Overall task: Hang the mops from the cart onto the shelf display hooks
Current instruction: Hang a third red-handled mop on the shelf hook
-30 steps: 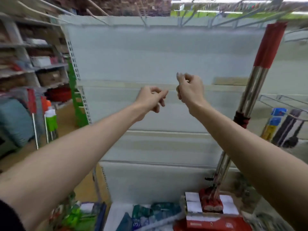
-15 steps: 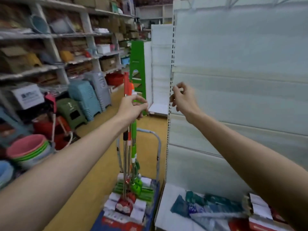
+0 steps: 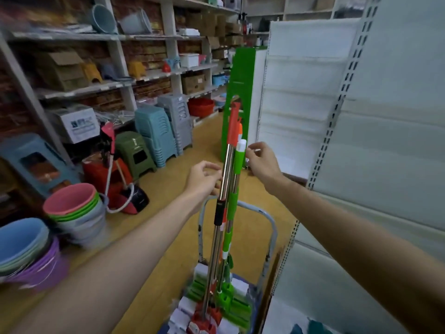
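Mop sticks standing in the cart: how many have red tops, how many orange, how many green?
Red plastic grip on a shiny steel pole: 1
Orange plastic grip tip, just behind the red one: 1
Green plastic grip with a white cap: 1
Total: 3 mop sticks

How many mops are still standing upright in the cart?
3 visible: a red-handled steel mop at left, an orange-tipped one behind it, and a green-and-white-handled mop at right. Others may be hidden.

Mops [image 3: 230,179]: upright in the cart [image 3: 267,249], at 6 o'clock.
Left hand [image 3: 203,180]: fingers curled, against the steel handles.
Right hand [image 3: 262,162]: just beside the green handle [image 3: 238,160], fingers loose.
Shelf panel [image 3: 390,141]: at 3 o'clock.
Buckets [image 3: 72,208]: at 9 o'clock.
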Available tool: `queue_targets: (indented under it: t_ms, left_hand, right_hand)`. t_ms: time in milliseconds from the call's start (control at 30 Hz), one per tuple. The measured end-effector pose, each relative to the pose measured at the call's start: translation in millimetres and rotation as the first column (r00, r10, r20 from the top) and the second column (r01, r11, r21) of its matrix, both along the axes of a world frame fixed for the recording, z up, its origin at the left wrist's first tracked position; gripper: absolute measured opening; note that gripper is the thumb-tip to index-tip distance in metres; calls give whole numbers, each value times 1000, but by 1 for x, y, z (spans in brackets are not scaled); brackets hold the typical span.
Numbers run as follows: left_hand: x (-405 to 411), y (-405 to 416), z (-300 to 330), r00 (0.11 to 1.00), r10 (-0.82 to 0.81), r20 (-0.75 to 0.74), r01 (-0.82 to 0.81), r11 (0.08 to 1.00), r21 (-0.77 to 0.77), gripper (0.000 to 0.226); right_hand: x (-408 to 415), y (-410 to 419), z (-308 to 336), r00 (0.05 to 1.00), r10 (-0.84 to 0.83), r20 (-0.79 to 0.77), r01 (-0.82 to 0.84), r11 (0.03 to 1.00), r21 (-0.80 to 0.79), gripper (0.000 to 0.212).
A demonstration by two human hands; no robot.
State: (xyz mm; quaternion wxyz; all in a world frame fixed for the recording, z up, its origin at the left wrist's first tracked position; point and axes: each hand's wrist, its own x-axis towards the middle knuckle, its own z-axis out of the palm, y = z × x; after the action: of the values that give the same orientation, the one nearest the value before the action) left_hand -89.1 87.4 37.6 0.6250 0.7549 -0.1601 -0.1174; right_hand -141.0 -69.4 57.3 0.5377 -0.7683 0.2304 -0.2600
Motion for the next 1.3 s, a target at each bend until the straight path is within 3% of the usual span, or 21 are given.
queue_targets:
  t_ms: [100,267,367,467,567,733,967,1300]
  left_hand:
    - [53,-34,-17,998,28,-57,-26,999,35,5]
    - [120,-90,-41,986,7,-165,2,999,53,28]
    - [148,-118,-49,982,2,-189,10,998,63,47]
    - [162,-138,-52,983,-21,-180,37,996,84,45]
    - [171,-146,-54,987,-1,-162,24,990,141,55]
    - [171,-141,-48,983,-33,-183,66,982,177,83]
    - [134,-97,-32,995,-81,-67,91,981,171,60]
    - [3,1,31,997,-27,71,19,994,111,65]
  right_hand:
    - [65,-28,-20,997,5,-72,-2,999,42,13]
    - [142,-65,-35,995,23,-99,-17,998,62,48]
    - [173,-82,-43,993,69,-99,-64,996,60,50]
    - [194,-92,-48,990,98,-97,-92,994,67,39]
    - [200,-96,-50,991,95,-96,-96,995,-10,45]
    - [197,-88,-42,989,90,-114,-105,986,-131,49]
    - [161,-43,-19,973,202,-115,-219,964,-154,58]
    - [25,53,58,970,238,-49,-243,929,-279,55]
